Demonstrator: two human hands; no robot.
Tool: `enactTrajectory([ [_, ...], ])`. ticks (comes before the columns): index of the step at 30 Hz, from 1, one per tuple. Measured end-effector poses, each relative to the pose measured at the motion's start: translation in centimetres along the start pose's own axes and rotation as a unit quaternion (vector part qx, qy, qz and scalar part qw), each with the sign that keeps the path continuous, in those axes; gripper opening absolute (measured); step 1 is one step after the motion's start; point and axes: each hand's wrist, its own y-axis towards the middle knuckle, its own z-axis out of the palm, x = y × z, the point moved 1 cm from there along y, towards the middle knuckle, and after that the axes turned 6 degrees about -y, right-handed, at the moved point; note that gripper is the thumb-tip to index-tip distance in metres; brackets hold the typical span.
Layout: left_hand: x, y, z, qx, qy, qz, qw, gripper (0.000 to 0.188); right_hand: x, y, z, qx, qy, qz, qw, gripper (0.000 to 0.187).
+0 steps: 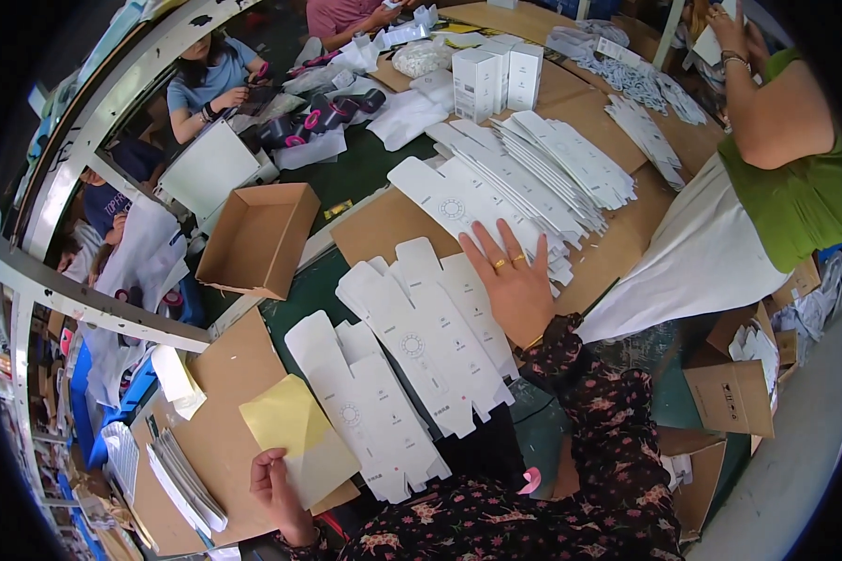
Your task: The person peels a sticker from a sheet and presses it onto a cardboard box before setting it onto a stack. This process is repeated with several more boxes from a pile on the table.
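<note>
My left hand [273, 486] grips a pale yellow sheet [297, 438] by its lower corner, held just above a brown cardboard sheet [225, 374]. My right hand [513, 279] lies flat with fingers spread on the near end of a fanned row of flat white carton blanks [524, 178]. Three more flat white carton blanks [412, 346] lie side by side between my two hands on the green table [365, 164].
An open brown cardboard box [257, 238] stands left of the blanks. Upright white boxes [496, 79] stand at the back. A person in a green top [795, 159] stands at the right; other people sit at the far left. Stacked sheets [182, 481] lie at the lower left.
</note>
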Motion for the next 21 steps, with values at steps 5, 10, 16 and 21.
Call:
enactTrajectory([
  [5, -0.3, 0.6, 1.1, 0.025, 0.006, -0.004, 1.000, 0.014, -0.5, 0.0, -0.2, 0.012, 0.006, 0.015, 1.000, 0.067],
  [10, 0.1, 1.5, 1.3, 0.030, 0.001, 0.019, 0.999, 0.015, -1.0, 0.3, 0.3, 0.019, 0.029, 0.014, 0.999, 0.069],
  [16, -1.0, 1.2, 3.7, 0.048, -0.036, 0.023, 0.998, 0.015, -2.5, -0.2, -0.1, 0.033, 0.024, 0.012, 0.999, 0.069],
  [21, -1.0, 0.4, 3.3, 0.047, -0.027, 0.051, 0.997, 0.015, -0.8, -0.8, -2.9, -0.049, 0.124, 0.011, 0.991, 0.058],
])
